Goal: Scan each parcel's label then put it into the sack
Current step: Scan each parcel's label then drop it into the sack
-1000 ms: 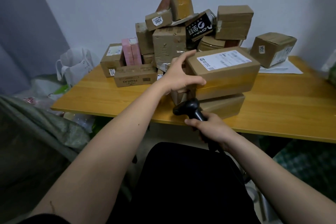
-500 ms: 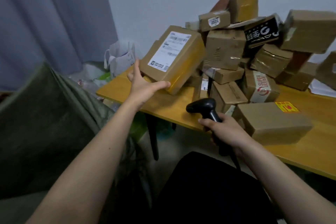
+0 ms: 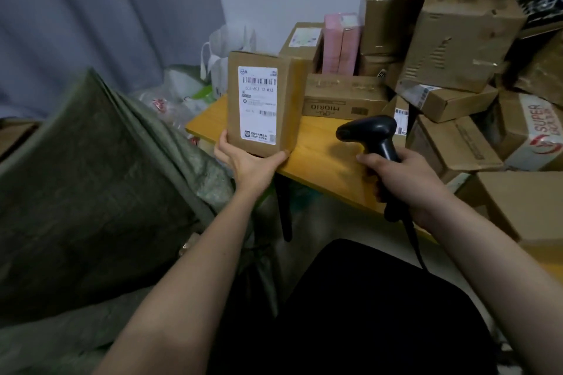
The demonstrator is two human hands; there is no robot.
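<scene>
Head: left hand point(image 3: 248, 161) under upright parcel point(image 3: 263, 103)

Wooden table point(image 3: 316, 158) with an orange-yellow top and a dark leg point(image 3: 284, 210) under its near-left corner. Directly on the top: a low brown carton printed "MIORIO" point(image 3: 344, 97), 2 pink boxes point(image 3: 340, 44) standing upright behind it, a carton marked "SUPER" point(image 3: 531, 131) at right, and a flat brown box point(image 3: 524, 204) overhanging the near edge. Further cartons are heaped on these.
</scene>
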